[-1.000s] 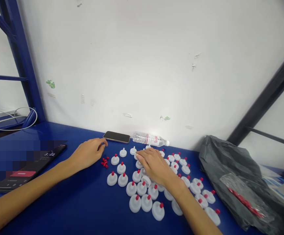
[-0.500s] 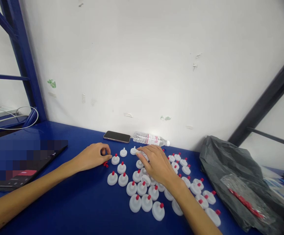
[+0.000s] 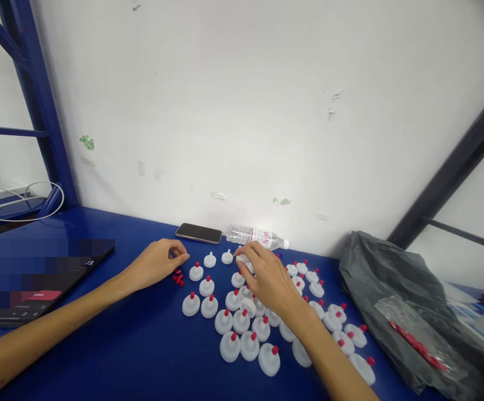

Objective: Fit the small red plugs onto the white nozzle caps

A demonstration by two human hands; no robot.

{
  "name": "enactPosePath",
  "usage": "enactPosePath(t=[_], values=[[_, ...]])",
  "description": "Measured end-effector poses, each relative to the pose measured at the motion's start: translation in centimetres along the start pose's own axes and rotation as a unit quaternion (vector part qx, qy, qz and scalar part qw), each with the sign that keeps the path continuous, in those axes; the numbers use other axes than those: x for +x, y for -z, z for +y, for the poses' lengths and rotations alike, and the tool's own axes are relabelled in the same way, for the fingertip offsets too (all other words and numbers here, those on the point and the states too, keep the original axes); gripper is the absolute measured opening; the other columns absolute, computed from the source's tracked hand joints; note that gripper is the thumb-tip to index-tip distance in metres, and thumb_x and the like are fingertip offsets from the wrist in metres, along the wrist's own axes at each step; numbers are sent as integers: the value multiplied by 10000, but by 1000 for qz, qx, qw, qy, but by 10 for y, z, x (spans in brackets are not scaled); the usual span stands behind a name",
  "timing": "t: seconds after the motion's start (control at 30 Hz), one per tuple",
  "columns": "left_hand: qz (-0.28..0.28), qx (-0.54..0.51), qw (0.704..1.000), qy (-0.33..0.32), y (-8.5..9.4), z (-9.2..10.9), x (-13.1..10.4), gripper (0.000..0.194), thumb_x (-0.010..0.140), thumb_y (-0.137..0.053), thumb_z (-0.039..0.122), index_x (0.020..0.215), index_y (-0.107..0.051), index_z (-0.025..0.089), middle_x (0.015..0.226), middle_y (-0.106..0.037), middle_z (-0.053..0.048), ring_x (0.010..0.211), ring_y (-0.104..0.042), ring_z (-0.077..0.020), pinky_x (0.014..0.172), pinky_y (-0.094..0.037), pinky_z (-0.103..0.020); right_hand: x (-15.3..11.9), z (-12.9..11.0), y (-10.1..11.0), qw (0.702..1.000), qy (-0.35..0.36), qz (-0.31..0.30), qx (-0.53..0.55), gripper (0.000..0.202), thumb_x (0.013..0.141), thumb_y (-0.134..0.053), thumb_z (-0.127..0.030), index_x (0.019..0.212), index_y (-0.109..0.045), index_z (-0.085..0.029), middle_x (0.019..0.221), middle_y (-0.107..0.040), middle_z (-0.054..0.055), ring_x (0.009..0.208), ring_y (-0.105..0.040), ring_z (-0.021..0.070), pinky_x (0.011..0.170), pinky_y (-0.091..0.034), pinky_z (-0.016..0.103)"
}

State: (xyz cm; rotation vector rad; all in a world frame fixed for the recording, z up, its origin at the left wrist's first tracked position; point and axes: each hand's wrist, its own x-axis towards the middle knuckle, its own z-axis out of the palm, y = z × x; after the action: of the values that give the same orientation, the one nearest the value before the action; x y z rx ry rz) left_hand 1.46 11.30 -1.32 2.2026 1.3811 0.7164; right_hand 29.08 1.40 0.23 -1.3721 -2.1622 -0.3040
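My left hand [image 3: 158, 262] is above the blue table, thumb and forefinger pinched together; what they hold, if anything, is too small to make out. Just below it lies a small pile of red caps [image 3: 178, 277]. My right hand [image 3: 267, 275] hangs over the white round lids, its fingertips around a white lid [image 3: 243, 258] near the back. Two white lids without red tips, one [image 3: 210, 260] and another [image 3: 227, 257], stand between the hands. Several white lids with red tips [image 3: 230, 346] spread over the middle and right.
A phone [image 3: 199, 233] and a lying plastic bottle [image 3: 252, 236] are by the wall. At the right is a dark plastic bag [image 3: 384, 278] with a clear bag of red pieces [image 3: 419, 345]. A dark screen-like device [image 3: 58, 289] lies left.
My left hand has lifted slightly away from the red caps, which show more fully now. My right hand's fingertips have shifted slightly right and up, off the uncapped lid beside them.
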Motion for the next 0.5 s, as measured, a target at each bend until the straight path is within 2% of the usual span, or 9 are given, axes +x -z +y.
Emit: enactPosePath(t=[0.1,0.27,0.43,0.5], values=[[16,-45,999,-17,5,9,-3,328,899,-584,527,908,-699,220,878,-802,-40,720,-717,-213,657,-534,-307,1,-4,6,999,19,-33,7,185,1061,-452,-178,1138,-614,-223,1182,-662,68,812,-688,183,692,-572,338],[42,-101,992,-62,8,32,-14,340,887,-639,544,941,-716,217,871,-778,-23,780,-695,-193,683,-527,-279,3,-14,12,998,60,-10,24,220,1039,-477,-132,1222,-548,-233,1156,-686,68,1028,-669,239,872,-581,419],[39,-171,983,-53,3,47,-26,313,816,-751,508,963,-784,233,710,-729,20,547,-561,-122,516,-455,-239,3,-23,8,995,92,-7,25,316,1030,-505,-125,1329,-488,-228,1247,-671,78,1113,-640,258,935,-558,435],[29,-187,981,-45,0,47,-29,311,807,-760,520,927,-802,236,674,-718,21,521,-547,-119,494,-451,-235,3,-24,5,994,110,-10,11,338,1033,-529,-144,1359,-469,-211,1218,-691,82,1066,-651,260,915,-551,439]])
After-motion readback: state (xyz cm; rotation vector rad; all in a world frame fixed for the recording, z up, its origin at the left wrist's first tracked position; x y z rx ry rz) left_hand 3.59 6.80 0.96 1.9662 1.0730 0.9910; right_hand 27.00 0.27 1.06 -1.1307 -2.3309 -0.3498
